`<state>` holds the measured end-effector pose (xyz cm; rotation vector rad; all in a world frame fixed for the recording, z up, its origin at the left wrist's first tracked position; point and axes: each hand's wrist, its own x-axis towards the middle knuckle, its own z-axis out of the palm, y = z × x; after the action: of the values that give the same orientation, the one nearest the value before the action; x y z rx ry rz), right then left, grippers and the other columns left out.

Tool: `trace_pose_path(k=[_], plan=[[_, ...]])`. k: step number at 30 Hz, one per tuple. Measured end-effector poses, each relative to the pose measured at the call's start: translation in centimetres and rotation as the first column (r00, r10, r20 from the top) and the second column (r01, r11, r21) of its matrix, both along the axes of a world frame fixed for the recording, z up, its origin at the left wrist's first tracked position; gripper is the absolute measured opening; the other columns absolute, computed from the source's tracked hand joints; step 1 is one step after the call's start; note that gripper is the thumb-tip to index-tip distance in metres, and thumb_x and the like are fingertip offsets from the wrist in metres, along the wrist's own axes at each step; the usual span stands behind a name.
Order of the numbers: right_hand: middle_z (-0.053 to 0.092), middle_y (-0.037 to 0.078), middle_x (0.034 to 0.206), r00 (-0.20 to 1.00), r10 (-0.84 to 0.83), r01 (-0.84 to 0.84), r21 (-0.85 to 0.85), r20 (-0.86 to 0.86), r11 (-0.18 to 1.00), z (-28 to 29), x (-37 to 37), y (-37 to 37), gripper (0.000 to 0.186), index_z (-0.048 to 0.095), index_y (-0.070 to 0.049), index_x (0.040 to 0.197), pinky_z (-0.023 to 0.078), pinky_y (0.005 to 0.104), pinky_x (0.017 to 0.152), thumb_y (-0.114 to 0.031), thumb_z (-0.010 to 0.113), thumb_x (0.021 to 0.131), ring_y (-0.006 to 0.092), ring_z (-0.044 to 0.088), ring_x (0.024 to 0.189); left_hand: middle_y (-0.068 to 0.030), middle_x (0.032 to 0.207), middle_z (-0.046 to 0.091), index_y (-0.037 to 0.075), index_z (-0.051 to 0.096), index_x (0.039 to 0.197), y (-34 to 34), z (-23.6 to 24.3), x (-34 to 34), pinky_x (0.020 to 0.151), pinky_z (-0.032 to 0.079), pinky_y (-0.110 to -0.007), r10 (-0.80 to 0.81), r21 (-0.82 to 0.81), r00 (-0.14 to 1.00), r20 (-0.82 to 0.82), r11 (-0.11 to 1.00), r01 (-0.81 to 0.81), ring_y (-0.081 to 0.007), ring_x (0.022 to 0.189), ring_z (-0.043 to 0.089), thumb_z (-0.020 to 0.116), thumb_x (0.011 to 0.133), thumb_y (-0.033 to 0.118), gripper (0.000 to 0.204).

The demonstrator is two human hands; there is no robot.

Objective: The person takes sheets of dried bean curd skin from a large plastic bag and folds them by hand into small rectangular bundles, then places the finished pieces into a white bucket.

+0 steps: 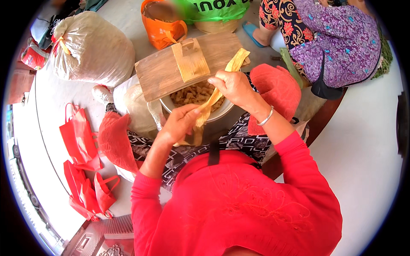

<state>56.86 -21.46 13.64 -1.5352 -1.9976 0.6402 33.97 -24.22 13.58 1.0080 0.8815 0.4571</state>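
Observation:
A long, flat yellow strip (pixel 238 60), which looks like a dried plant stalk or shoot, is stretched between my hands. My right hand (pixel 234 88) grips it higher up, with its folded end rising past my fingers. Lower and to the left, my left hand (pixel 181 123) is closed on the same strip, and frayed ends hang below. Just beyond my hands, a wooden board (pixel 156 80) with a lighter wooden block (pixel 190 61) on top lies across a white basin (pixel 225 112). Short yellow-brown pieces (pixel 193 94) fill the basin, partly hidden by the board.
At the far left stands a full pale sack (pixel 96 47), tied at its top. An orange bag (pixel 160 27) and a green bag (pixel 218 12) are beyond the board. Red bags (pixel 80 141) lie at left. Another person (pixel 337 47) in purple patterned clothing sits at right.

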Motion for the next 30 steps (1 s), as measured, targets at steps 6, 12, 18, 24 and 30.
trace_pose_path(k=[6,12,18,24,30], plan=[[0.062,0.001,0.073,0.733,0.13,-0.532,-0.444,-0.667,0.721,9.0,-3.6,-6.3,0.018,0.069,-0.007,0.106,0.048,0.0253,0.062,-0.012,0.063,0.09,0.0099,0.058,0.067,-0.0015,0.069,0.06,-0.002,0.065,0.09,1.9,6.9,-0.6,0.062,0.044,-0.025,0.05,0.469,0.984,-0.17,0.882,0.036,-0.0062,0.068,0.051,0.057,0.096,0.02,0.024],[0.066,0.004,0.077,0.801,-0.054,-0.055,-0.163,-0.596,0.985,4.9,-4.9,-2.3,0.023,0.066,-0.001,0.113,0.049,0.0235,0.063,-0.011,0.059,0.094,0.0059,0.059,0.071,0.0049,0.064,0.04,0.007,0.055,0.094,0.4,3.7,3.3,0.044,0.025,-0.019,0.272,0.017,0.941,0.203,0.96,-0.281,-0.0034,0.05,0.034,0.041,0.1,0.02,0.02],[0.068,0.009,0.084,0.951,-0.122,0.186,0.208,-0.285,0.96,0.4,-4.9,-0.7,0.031,0.07,-0.015,0.107,0.051,0.0335,0.06,-0.003,0.06,0.081,0.0286,0.065,0.069,0.0032,0.073,0.044,0.009,0.039,0.138,1.1,1.1,4.4,0.046,0.027,-0.019,0.264,-0.125,0.922,0.283,0.963,-0.237,-0.0029,0.052,0.033,0.057,0.094,0.015,0.048],[0.067,0.004,0.091,0.983,-0.084,0.121,0.233,-0.163,0.965,-0.3,-4.4,-0.6,0.027,0.069,-0.015,0.107,0.052,0.0318,0.061,-0.009,0.063,0.082,0.0237,0.067,0.072,0.0017,0.07,0.047,0.011,0.052,0.105,1.4,-2.9,4.1,0.045,0.027,-0.02,0.238,-0.276,0.88,0.411,0.953,-0.128,-0.0048,0.05,0.034,0.059,0.093,0.019,0.016],[0.066,0.003,0.097,0.944,-0.015,0.058,0.124,-0.329,0.991,-0.4,-4.3,-1.0,0.025,0.067,-0.01,0.11,0.054,0.0308,0.063,-0.009,0.062,0.085,0.0221,0.069,0.078,0.0018,0.066,0.048,0.013,0.052,0.099,0.9,-3.6,3.9,0.044,0.026,-0.02,0.239,-0.447,0.809,0.537,0.894,0.033,-0.0054,0.048,0.032,0.06,0.093,0.02,0.012]])
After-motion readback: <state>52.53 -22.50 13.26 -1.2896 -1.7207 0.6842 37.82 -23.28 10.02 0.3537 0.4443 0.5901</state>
